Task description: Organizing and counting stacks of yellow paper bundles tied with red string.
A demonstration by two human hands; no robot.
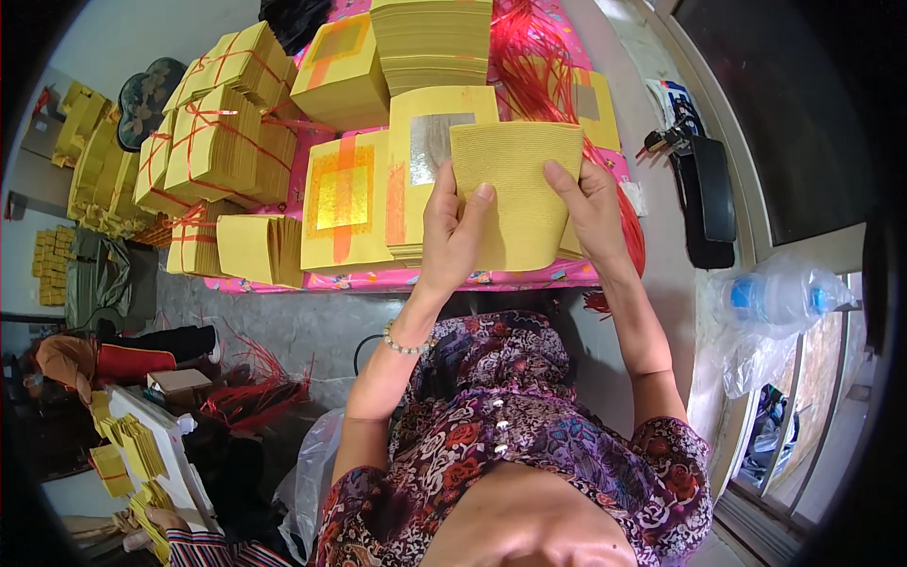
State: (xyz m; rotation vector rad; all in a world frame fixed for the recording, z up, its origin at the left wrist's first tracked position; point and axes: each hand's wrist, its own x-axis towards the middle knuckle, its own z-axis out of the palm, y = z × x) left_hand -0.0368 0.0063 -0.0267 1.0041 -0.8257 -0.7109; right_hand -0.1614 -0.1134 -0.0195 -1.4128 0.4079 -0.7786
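Note:
Both hands hold a stack of yellow paper sheets (515,198) over the near edge of the table. My left hand (453,231) grips its left side, thumb lying across the front. On the right edge my right hand (586,203) is closed, with its thumb pressed on the front sheet. Behind it stands a yellow paper pile with a silver foil square (430,149). Left of that is another pile bearing a gold foil square (342,197) and an orange stripe. A thinner yellow wad (257,249) leans at the near left.
The table has a pink cover (397,282). Yellow bundles tied with red strips (215,142) pile up at left; loose red strips (534,71) lie at the far right. At lower left a person's hand (165,518) is by yellow bundles. A bagged plastic bottle (770,298) hangs at right.

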